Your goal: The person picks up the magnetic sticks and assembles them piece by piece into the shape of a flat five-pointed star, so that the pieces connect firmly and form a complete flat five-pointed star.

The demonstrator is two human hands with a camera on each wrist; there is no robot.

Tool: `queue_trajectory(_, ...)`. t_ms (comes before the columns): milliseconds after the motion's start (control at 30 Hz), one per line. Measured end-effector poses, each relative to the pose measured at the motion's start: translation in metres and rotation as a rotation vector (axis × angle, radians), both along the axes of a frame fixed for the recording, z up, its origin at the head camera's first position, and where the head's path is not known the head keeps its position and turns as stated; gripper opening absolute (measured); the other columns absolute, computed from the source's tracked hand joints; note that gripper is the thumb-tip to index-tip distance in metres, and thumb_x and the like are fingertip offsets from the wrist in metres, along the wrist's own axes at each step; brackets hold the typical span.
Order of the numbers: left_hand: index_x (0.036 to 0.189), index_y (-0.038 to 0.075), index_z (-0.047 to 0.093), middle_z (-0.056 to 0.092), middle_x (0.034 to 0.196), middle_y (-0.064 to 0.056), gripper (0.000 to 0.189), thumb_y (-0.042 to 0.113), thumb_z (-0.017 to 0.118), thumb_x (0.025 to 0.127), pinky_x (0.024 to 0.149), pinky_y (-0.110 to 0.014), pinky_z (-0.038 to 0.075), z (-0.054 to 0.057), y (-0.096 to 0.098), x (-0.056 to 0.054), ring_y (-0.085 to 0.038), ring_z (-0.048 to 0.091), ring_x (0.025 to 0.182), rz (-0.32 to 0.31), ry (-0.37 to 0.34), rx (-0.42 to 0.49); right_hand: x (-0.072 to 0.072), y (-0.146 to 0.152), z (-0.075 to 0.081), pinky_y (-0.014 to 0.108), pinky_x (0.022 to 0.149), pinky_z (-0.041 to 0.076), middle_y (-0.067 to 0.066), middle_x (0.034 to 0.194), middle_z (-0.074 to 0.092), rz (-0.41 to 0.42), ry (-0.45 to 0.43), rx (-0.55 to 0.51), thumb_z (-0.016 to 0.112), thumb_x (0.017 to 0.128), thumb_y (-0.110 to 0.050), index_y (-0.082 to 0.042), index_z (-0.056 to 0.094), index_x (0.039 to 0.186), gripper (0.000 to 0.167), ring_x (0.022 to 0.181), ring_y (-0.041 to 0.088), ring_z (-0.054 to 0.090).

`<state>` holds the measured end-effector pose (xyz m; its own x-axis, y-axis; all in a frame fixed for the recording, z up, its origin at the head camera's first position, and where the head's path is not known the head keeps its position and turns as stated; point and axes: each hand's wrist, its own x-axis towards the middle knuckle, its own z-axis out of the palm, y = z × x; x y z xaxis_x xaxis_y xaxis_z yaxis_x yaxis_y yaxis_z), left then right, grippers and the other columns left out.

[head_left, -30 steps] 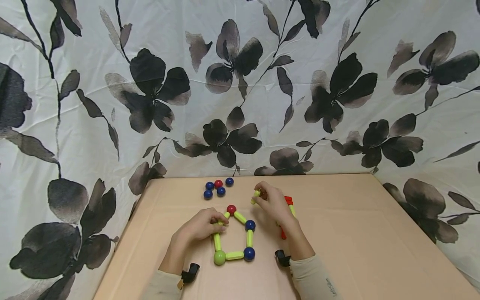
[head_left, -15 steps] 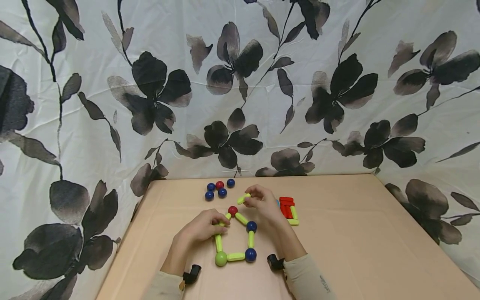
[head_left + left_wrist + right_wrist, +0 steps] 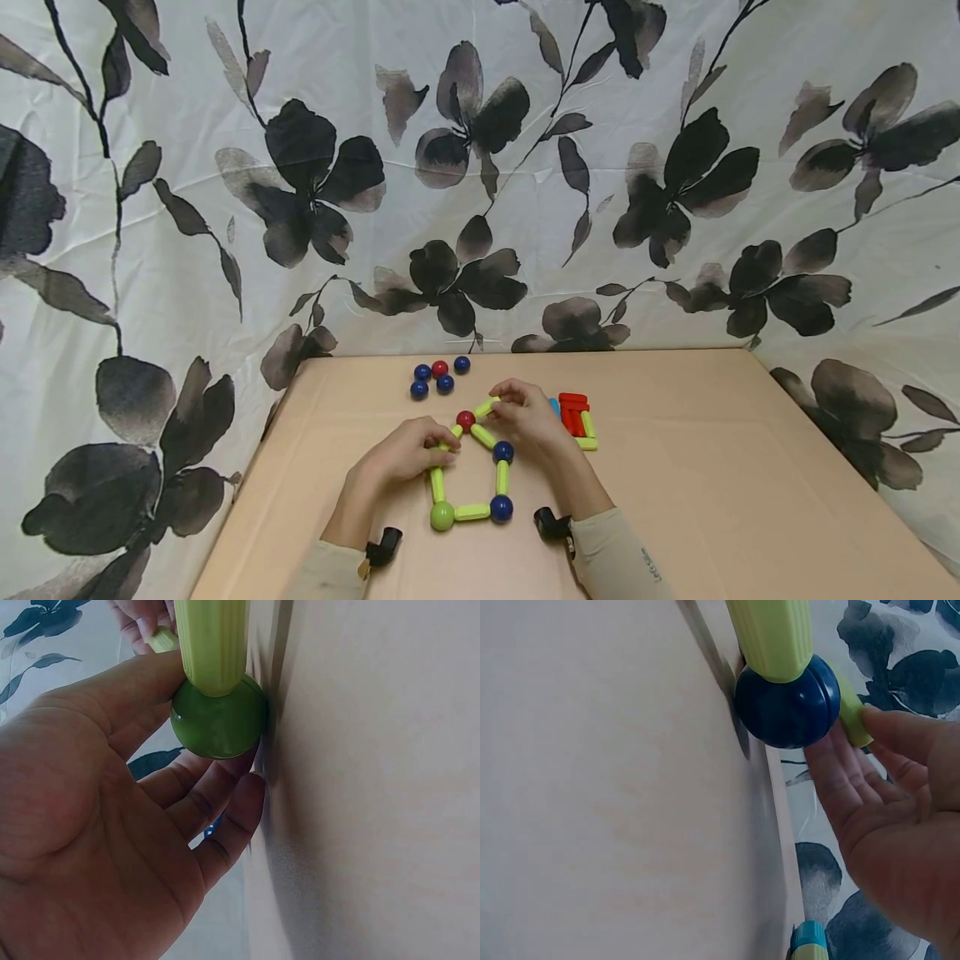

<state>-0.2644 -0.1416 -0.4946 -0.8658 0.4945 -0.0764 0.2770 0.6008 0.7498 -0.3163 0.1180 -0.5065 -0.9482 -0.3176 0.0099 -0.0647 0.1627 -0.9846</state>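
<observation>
A five-sided frame of yellow-green sticks and coloured balls lies on the table. Its red ball [image 3: 465, 420] is at the far corner, two blue balls [image 3: 502, 509] are on the right, and a green ball [image 3: 442, 517] is near left. My left hand [image 3: 408, 450] grips the frame's upper-left corner; the fingers hide most of what they hold there. Between thumb and fingertips my right hand [image 3: 525, 412] pinches a loose yellow-green stick [image 3: 487, 407], its far end at the red ball. Whether they touch is unclear. In the right wrist view this stick [image 3: 853, 716] shows behind a blue ball [image 3: 787, 705].
Several loose balls, blue [image 3: 445, 384] and red [image 3: 440, 367], lie near the table's back edge. Right of my right hand is a group of red sticks [image 3: 574, 414], with yellow-green sticks [image 3: 587, 444] and a blue one beside them. A floral cloth [image 3: 570, 200] hangs behind the table.
My right hand has moved left with the stick, from beside the red sticks to the red ball, and slightly down in the last half second. My left hand has stayed at its corner.
</observation>
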Motion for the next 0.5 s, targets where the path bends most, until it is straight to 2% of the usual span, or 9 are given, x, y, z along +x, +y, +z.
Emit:
queue_trajectory(233,0.114,0.016,0.079,0.069,0.106,0.003,0.018,0.019,0.074,0.097,0.079,-0.032,0.043,-0.0001,0.0011,-0.001,-0.017,0.054,0.092,0.01,-0.008,-0.011,0.0004,0.0006,-0.0029,0.037,0.091,0.061,0.018,0.105,0.071,-0.007,-0.011,0.049,0.061,0.102,0.001,0.006,0.062,0.124,0.023,0.097,0.031,0.073)
queue_trajectory(500,0.114,0.015,0.079,0.069,0.108,0.003,0.018,0.018,0.073,0.098,0.079,-0.032,0.043,-0.0001,0.0013,-0.0002,-0.017,0.053,0.092,0.019,-0.007,-0.011,0.0013,0.0006,-0.0074,0.028,0.081,0.057,0.003,0.105,0.07,-0.114,0.158,0.302,0.07,0.1,-0.011,-0.008,0.073,0.116,0.017,0.091,0.02,0.062)
